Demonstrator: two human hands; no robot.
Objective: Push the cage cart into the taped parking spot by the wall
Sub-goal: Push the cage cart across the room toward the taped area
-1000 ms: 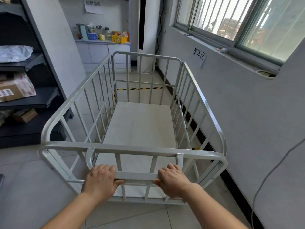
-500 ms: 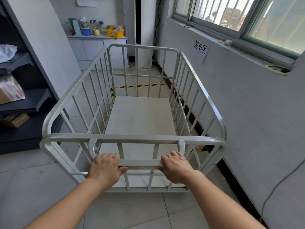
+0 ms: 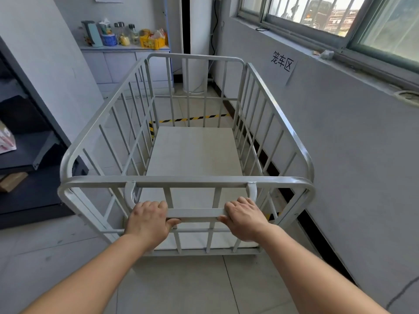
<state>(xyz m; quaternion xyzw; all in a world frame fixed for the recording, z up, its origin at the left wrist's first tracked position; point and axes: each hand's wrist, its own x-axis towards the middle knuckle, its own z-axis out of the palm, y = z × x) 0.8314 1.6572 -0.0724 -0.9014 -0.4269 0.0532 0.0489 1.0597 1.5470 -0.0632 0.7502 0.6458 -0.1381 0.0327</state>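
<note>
A white metal cage cart [image 3: 95, 141] with barred sides and a pale floor board stands in front of me, its right side close to the grey wall. My left hand [image 3: 148, 220] and my right hand [image 3: 244, 219] both grip the flat handle bar [image 3: 196, 213] at the near end. Yellow-and-black tape [image 3: 192, 119] crosses the floor just past the cart's far end, seen through the bars. Another short piece of the tape [image 3: 271, 215] shows by the wall at the near right corner. A paper sign [image 3: 282, 62] hangs on the wall above.
Dark shelving [image 3: 27, 155] with boxes stands on the left, near the cart's near-left corner. A low cabinet [image 3: 122, 64] with bottles and a yellow crate is at the back, beside a white column [image 3: 196, 41]. The window wall [image 3: 351, 143] runs along the right.
The cart has rolled forward toward the taped line at the far end and stays beside the right wall. Both hands keep their grip on the handle bar.
</note>
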